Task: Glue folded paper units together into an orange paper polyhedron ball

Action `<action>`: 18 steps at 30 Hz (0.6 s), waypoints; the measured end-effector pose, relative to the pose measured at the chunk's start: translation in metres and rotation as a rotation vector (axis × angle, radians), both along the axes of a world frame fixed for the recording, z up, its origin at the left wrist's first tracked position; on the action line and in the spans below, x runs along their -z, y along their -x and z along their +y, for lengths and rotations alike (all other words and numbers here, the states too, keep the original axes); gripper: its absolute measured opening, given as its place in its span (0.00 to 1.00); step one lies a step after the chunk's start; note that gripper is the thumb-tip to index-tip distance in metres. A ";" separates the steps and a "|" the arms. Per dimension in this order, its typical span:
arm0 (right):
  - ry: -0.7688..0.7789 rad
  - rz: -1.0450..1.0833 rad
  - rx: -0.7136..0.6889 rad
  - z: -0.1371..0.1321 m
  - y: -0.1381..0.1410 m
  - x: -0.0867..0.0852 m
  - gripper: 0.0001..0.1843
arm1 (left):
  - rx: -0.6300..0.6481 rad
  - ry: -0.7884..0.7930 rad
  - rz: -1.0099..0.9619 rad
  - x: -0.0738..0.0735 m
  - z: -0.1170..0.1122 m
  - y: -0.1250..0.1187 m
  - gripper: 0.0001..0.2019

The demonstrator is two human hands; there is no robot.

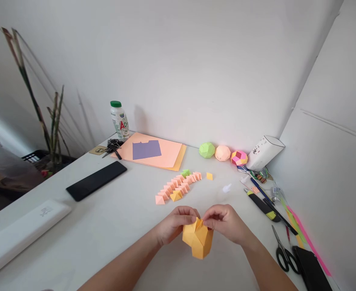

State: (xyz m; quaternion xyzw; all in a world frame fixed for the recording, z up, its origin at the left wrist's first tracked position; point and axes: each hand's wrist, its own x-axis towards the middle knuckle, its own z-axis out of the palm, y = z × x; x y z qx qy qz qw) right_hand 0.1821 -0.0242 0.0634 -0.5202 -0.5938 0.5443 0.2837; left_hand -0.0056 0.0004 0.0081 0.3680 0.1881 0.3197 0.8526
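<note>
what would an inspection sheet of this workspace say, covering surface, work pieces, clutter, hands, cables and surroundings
Surface: white table, with things spread along its back and right side.
Work pieces: yellow-orange paper piece, faceted, held up front; peach paper units in rows beyond it.
Clutter: scissors and cutter knife at the right; keys and green-capped bottle at back left.
Hands: left hand and right hand both pinch the yellow-orange paper piece near its top.
Cables: nothing seen.
Surroundings: pale wall behind; plant stems at far left.
</note>
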 end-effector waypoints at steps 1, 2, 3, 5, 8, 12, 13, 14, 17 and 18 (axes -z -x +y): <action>-0.002 -0.004 -0.003 0.000 0.000 0.000 0.07 | 0.002 0.001 -0.004 0.000 0.000 0.000 0.05; -0.003 -0.008 -0.006 0.000 0.000 0.000 0.06 | 0.003 0.002 -0.008 0.000 0.000 0.000 0.05; -0.003 -0.012 -0.008 0.000 0.000 -0.001 0.06 | 0.005 -0.001 -0.010 0.001 0.000 0.000 0.05; -0.005 -0.019 -0.012 0.000 0.000 -0.001 0.05 | 0.010 -0.011 -0.008 0.001 0.000 0.000 0.05; -0.020 -0.039 -0.020 0.000 0.000 -0.001 0.05 | 0.024 -0.021 0.014 0.002 0.000 0.000 0.06; -0.060 -0.072 -0.025 0.000 0.001 -0.004 0.05 | 0.030 -0.015 0.068 0.004 0.000 0.000 0.06; -0.068 -0.076 -0.026 0.000 0.002 -0.004 0.04 | 0.032 -0.017 0.081 0.004 0.000 0.000 0.06; -0.073 -0.079 -0.027 0.000 0.002 -0.005 0.04 | 0.034 -0.022 0.091 0.004 0.000 0.000 0.06; -0.072 -0.087 -0.026 0.000 0.003 -0.005 0.04 | 0.045 -0.040 0.113 0.003 -0.001 0.001 0.07; -0.069 -0.087 -0.027 -0.001 0.003 -0.005 0.05 | 0.048 -0.047 0.121 0.002 -0.001 0.001 0.07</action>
